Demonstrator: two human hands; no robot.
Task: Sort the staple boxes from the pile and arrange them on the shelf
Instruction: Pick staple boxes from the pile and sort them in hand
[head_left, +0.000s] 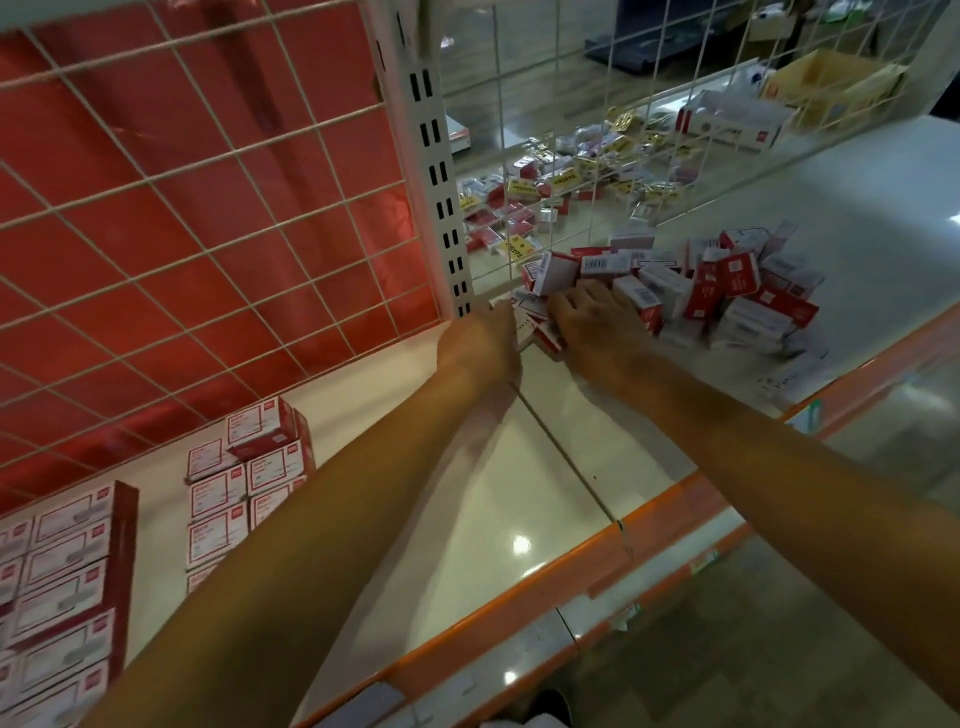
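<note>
A loose pile of red-and-white staple boxes (711, 291) lies on the cream shelf (519, 467) to the right of the upright post. Both my arms reach to the pile's left edge. My left hand (480, 343) and my right hand (592, 322) close from either side on a few staple boxes (535, 322) lying between them. The fingers are curled over those boxes and mostly hidden. Neat stacks of arranged staple boxes (244, 478) stand at the lower left of the shelf, with a taller block of arranged boxes (62, 587) at the far left.
A white wire grid (208, 208) over a red back panel rises behind the shelf, joined to a slotted post (441, 182). Beyond the grid, scattered small packets (571, 182) and open cartons (727, 124) lie on another surface. An orange edge strip (571, 571) bounds the shelf front.
</note>
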